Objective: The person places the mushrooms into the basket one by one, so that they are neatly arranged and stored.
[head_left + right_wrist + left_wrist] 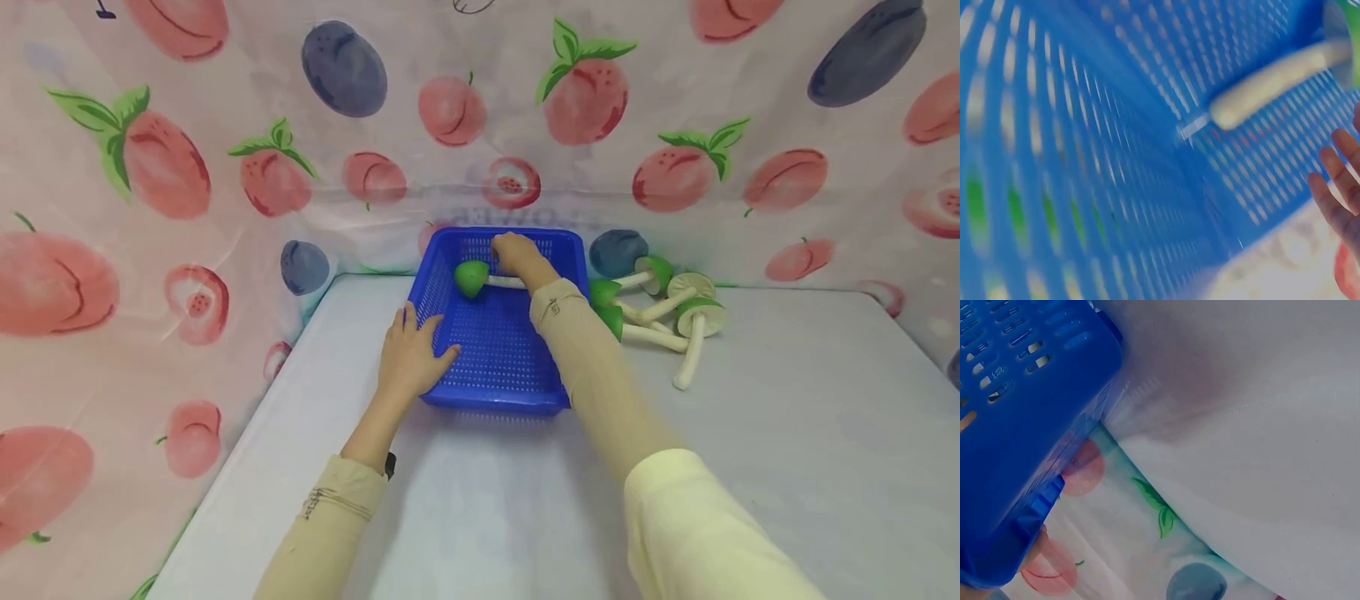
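mushroom (477, 279) seemingly placed, basket (502, 343) touched by splayed left hand (409, 358), right hand (517, 252) loose and empty, so pile (666, 305)'s probably needed next

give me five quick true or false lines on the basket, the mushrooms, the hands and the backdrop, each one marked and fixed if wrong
1. A green-capped mushroom lies inside the blue basket. True.
2. No mushrooms lie outside the basket. False: a pile of mushrooms lies to its right in the head view.
3. The left hand is at the left side of the basket. True.
4. Both hands rest on the tabletop. False: the right hand is over the far part of the basket.
5. Fruit is printed on the backdrop. True.
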A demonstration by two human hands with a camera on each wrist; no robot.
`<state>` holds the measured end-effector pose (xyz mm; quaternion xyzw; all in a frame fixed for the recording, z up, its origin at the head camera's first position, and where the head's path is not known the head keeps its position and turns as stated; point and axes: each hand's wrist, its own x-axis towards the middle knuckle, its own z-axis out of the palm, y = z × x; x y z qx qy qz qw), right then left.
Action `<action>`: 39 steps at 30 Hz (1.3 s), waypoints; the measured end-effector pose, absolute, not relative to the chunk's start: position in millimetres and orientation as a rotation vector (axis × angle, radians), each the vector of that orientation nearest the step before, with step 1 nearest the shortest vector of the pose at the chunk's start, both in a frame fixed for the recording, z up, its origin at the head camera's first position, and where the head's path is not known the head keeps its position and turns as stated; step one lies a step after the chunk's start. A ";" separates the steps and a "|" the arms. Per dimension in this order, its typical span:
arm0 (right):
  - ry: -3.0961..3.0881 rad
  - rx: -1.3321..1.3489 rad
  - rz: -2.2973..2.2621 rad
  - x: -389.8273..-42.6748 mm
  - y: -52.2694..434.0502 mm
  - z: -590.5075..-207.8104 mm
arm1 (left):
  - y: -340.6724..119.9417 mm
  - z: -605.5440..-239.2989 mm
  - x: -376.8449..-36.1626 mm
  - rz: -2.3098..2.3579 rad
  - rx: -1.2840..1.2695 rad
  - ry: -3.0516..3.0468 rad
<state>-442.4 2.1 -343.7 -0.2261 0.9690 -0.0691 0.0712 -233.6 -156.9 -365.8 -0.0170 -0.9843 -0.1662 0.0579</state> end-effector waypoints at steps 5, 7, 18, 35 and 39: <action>2.938 -0.775 -0.130 -433.3 10.3 -315.0 | -157.1 -364.7 -235.0 -0.498 -0.063 -2.992; 2.928 -0.792 -0.124 -437.2 14.1 -309.2 | -156.5 -364.8 -235.0 -0.498 -0.059 -2.994; 3.015 -1.174 -0.371 -405.9 39.5 -266.0 | -159.7 -364.7 -237.8 -0.507 -0.043 -3.002; 3.068 -1.432 -0.693 -318.5 99.9 -253.6 | -157.5 -364.6 -234.2 -0.530 -0.063 -2.991; 3.131 -1.454 -0.671 -304.3 126.5 -257.2 | -157.0 -363.4 -236.8 -0.512 -0.076 -2.995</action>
